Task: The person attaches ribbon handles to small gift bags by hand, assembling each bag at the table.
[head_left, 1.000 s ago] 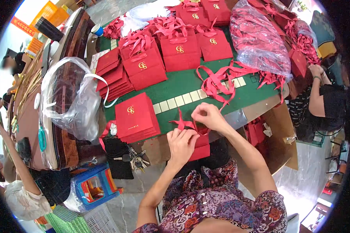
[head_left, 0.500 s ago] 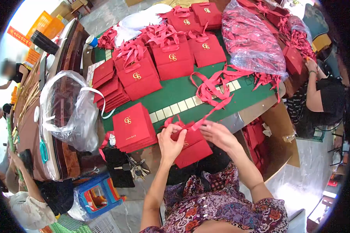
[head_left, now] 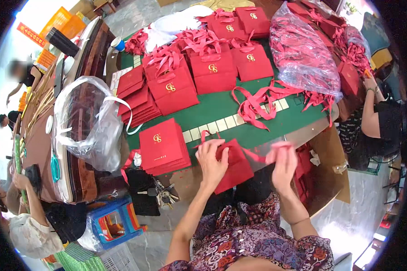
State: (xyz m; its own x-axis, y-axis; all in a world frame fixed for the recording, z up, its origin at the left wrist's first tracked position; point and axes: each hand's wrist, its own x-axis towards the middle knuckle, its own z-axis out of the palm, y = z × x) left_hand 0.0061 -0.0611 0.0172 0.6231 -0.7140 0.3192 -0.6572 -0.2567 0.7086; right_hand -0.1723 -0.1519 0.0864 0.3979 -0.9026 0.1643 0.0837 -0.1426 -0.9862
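Note:
A small red paper gift bag (head_left: 234,168) is tilted at the table's near edge, above my lap. My left hand (head_left: 212,161) grips its upper left side, thumb and fingers closed on the top edge. A thin loop of ribbon stands up from that edge. From the bag a red ribbon (head_left: 253,156) runs right to my right hand (head_left: 283,163), which is raised, smeared by motion and closed on the ribbon's end. Left of the bag lies a stack of flat red bags (head_left: 163,147) with gold lettering. Loose red ribbons (head_left: 253,106) lie beyond.
Finished-looking bags with ribbon handles (head_left: 212,74) stand in rows on the green table top (head_left: 208,106). A plastic sack of ribbons (head_left: 303,54) is at the back right. Below right stands a cardboard box (head_left: 332,167). Keys (head_left: 165,194) lie at left. A co-worker's arm (head_left: 371,113) is at far right.
My right hand has moved right and down, away from the bag, drawing the ribbon with it and off the loose pile. My left hand still grips the bag, which has turned. The view shifted slightly.

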